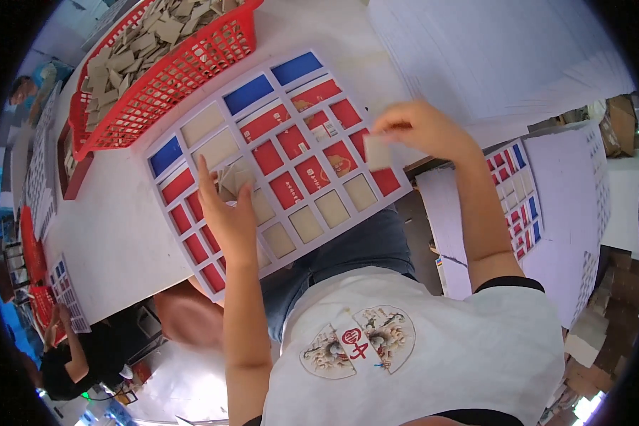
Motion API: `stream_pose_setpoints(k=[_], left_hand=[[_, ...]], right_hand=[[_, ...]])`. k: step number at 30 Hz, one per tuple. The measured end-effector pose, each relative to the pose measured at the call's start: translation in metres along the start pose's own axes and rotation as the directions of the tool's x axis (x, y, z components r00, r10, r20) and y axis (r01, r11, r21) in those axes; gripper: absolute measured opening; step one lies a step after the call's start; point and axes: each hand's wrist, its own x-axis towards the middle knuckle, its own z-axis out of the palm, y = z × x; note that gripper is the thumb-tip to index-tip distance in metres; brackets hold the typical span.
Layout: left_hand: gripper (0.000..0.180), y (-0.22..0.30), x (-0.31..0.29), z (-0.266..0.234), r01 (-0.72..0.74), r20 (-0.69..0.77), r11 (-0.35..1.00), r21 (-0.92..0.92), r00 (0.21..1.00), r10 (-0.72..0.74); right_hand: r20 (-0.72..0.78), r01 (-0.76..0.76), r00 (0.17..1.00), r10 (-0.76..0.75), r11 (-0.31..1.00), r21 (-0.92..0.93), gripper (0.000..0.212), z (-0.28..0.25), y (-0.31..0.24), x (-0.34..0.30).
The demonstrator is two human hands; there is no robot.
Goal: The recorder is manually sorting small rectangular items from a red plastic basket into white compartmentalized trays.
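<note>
A white grid board (404, 186) with many rectangular cells lies tilted on the table edge and over my lap. Red, blue and beige pieces fill the visible cells. Over its left half, my left hand (227, 224) is closed around a small stack of beige cardboard pieces (236, 179), fanned between thumb and fingers. My right hand (422, 131) pinches one beige cardboard square (378, 153) above the red cells near the board's right edge. Part of the board is hidden under my left hand and forearm.
A red plastic basket (184, 82) heaped with beige cardboard pieces (145, 42) stands at the far left of the white table (113, 234). Large white sheets (504, 57) are stacked at far right. Another filled grid board (515, 192) lies at right. Other people work at left.
</note>
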Motion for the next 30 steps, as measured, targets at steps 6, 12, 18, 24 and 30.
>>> stream_pose_setpoints(k=[6,12,18,24,30], left_hand=[[0.067,-0.019,0.001,-0.044,0.166,-0.045,0.891,-0.422,0.978,-0.204],[0.038,-0.037,-0.038,-0.114,0.42,-0.13,0.794,-0.44,0.845,-0.519],[0.038,-0.109,-0.073,-0.172,0.423,0.044,0.569,-0.706,0.828,-0.56],[0.04,-0.093,-0.078,-0.153,0.521,0.358,0.516,-0.68,0.85,-0.386],[0.041,-0.085,-0.061,-0.144,0.496,0.306,0.687,-0.531,0.868,-0.391]], right_hand=[[0.062,-0.041,0.997,0.054,0.979,-0.198,0.013,0.03,0.01,-0.038],[-0.267,-0.072,0.963,-0.034,0.923,-0.378,0.013,0.067,0.008,-0.062],[-0.315,-0.146,0.948,0.056,0.951,-0.273,0.035,0.084,0.0,-0.086],[-0.355,-0.169,0.93,0.095,0.968,-0.186,0.06,0.094,-0.003,-0.089],[-0.368,-0.113,0.93,-0.011,0.943,-0.314,0.066,0.102,0.003,-0.096]])
